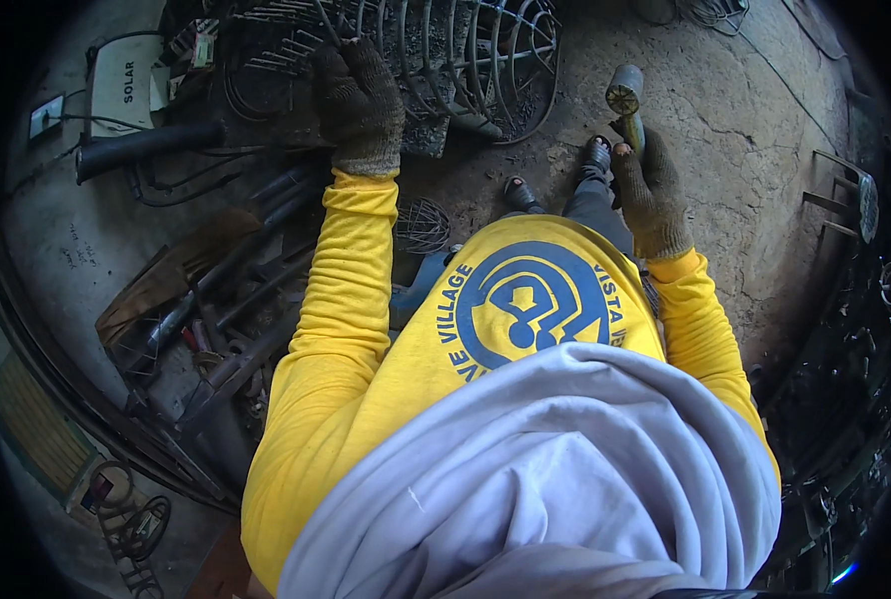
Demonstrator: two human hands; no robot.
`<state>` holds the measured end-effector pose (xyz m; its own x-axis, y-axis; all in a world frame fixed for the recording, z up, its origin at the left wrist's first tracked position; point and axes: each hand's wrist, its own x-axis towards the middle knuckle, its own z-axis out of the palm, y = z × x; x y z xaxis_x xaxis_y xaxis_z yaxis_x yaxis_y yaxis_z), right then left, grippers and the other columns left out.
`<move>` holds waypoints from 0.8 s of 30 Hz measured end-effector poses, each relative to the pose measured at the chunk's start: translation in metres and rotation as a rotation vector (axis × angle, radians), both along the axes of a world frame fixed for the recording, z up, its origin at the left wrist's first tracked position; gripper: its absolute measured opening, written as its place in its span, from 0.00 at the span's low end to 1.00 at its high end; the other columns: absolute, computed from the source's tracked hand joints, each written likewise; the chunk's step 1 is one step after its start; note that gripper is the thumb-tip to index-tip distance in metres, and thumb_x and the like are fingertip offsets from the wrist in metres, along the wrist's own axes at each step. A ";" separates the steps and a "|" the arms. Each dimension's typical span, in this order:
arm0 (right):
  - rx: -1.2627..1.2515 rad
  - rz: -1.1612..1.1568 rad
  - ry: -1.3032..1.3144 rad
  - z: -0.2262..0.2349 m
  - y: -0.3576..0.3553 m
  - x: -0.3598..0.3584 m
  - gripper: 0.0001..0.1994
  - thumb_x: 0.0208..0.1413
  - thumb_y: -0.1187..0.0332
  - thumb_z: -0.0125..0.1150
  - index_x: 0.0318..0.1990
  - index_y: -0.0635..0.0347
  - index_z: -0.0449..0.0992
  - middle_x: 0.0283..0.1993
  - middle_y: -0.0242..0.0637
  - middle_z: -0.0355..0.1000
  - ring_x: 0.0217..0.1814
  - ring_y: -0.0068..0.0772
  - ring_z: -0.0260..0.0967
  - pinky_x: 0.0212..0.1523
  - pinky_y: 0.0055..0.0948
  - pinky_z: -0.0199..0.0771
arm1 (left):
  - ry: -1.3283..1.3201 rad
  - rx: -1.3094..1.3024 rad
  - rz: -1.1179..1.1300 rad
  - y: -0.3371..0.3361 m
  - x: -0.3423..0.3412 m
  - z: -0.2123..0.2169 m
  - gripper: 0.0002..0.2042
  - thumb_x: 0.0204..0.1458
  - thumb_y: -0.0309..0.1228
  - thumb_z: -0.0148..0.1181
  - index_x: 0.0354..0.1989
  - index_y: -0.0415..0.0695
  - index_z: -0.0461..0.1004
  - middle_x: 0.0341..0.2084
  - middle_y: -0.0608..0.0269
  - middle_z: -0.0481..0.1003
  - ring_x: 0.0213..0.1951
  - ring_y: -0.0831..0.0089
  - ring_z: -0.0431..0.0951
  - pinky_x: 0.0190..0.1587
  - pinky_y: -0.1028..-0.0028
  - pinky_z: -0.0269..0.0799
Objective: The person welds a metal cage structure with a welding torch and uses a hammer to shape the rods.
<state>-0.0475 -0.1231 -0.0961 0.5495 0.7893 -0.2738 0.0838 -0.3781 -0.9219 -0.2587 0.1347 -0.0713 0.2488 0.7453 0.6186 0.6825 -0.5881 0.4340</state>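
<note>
My left hand point(359, 100), in a dark knitted work glove, rests on a round wire cage frame point(465, 60) made of bent metal rods at the top of the view. My right hand point(648, 190), gloved the same way, is closed around the handle of a hammer point(625, 100) held upright, its round head pointing up over the cracked concrete floor. Yellow long sleeves cover both forearms. My two sandalled feet point(560, 175) show between the hands.
Metal bars, pipes and scrap point(226, 309) lie heaped on the left. A black tube point(146, 148) and a white box point(126, 85) sit at upper left. A small wire ball point(421, 225) lies by my left elbow. Metal frames point(845, 200) stand at the right.
</note>
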 end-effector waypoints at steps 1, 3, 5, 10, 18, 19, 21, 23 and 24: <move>0.007 -0.016 0.000 0.000 0.000 -0.002 0.20 0.68 0.57 0.57 0.59 0.62 0.72 0.32 0.36 0.74 0.27 0.22 0.70 0.28 0.25 0.72 | -0.029 0.006 -0.018 0.000 0.000 0.000 0.13 0.65 0.36 0.59 0.43 0.36 0.75 0.31 0.48 0.79 0.32 0.54 0.81 0.33 0.64 0.75; 0.007 -0.011 -0.009 0.003 0.001 -0.004 0.19 0.67 0.58 0.59 0.57 0.63 0.73 0.32 0.41 0.76 0.27 0.26 0.73 0.30 0.29 0.73 | -0.051 -0.002 -0.037 0.002 -0.001 0.000 0.13 0.66 0.37 0.57 0.42 0.36 0.75 0.30 0.48 0.79 0.31 0.55 0.81 0.32 0.64 0.74; -0.007 0.027 -0.024 0.008 0.003 -0.009 0.19 0.67 0.59 0.59 0.57 0.63 0.73 0.32 0.42 0.76 0.28 0.29 0.73 0.31 0.32 0.73 | -0.036 -0.031 -0.044 0.004 -0.003 0.000 0.13 0.66 0.37 0.57 0.42 0.36 0.75 0.30 0.49 0.79 0.30 0.55 0.80 0.32 0.65 0.74; 0.065 0.135 -0.118 0.010 0.020 -0.025 0.18 0.66 0.59 0.60 0.53 0.64 0.73 0.33 0.48 0.76 0.32 0.42 0.76 0.35 0.39 0.74 | -0.020 -0.076 -0.044 0.003 -0.005 0.002 0.13 0.66 0.37 0.56 0.41 0.37 0.74 0.27 0.51 0.77 0.28 0.57 0.79 0.31 0.65 0.73; 0.131 0.276 -0.257 0.015 0.040 -0.031 0.20 0.65 0.56 0.60 0.55 0.63 0.73 0.41 0.54 0.78 0.41 0.51 0.80 0.43 0.43 0.77 | 0.042 -0.052 -0.038 -0.003 0.000 0.015 0.11 0.65 0.36 0.56 0.37 0.40 0.72 0.27 0.51 0.75 0.27 0.54 0.76 0.30 0.63 0.71; 0.121 0.295 -0.257 0.013 0.040 -0.030 0.21 0.65 0.56 0.60 0.56 0.63 0.73 0.42 0.54 0.78 0.43 0.50 0.80 0.44 0.43 0.77 | 0.029 -0.044 -0.054 -0.003 0.001 0.016 0.11 0.65 0.36 0.56 0.36 0.40 0.72 0.27 0.51 0.74 0.29 0.52 0.76 0.32 0.61 0.71; 0.100 0.302 -0.244 0.012 0.039 -0.030 0.21 0.65 0.55 0.60 0.56 0.63 0.73 0.44 0.54 0.78 0.44 0.51 0.79 0.45 0.44 0.77 | 0.047 -0.044 -0.068 -0.004 0.002 0.020 0.11 0.65 0.35 0.56 0.36 0.40 0.71 0.28 0.50 0.74 0.31 0.49 0.76 0.34 0.58 0.71; 0.078 0.313 -0.239 0.013 0.038 -0.030 0.21 0.66 0.55 0.60 0.56 0.62 0.73 0.44 0.54 0.78 0.45 0.51 0.79 0.46 0.44 0.77 | 0.105 -0.065 -0.060 -0.010 0.004 0.027 0.10 0.64 0.35 0.57 0.37 0.40 0.72 0.29 0.50 0.75 0.32 0.49 0.77 0.34 0.57 0.71; 0.067 0.318 -0.239 0.014 0.038 -0.029 0.21 0.66 0.55 0.59 0.56 0.62 0.73 0.45 0.54 0.78 0.45 0.52 0.79 0.46 0.43 0.77 | 0.079 -0.092 -0.074 -0.009 0.005 0.027 0.10 0.64 0.35 0.57 0.36 0.41 0.72 0.28 0.50 0.75 0.32 0.49 0.77 0.34 0.58 0.71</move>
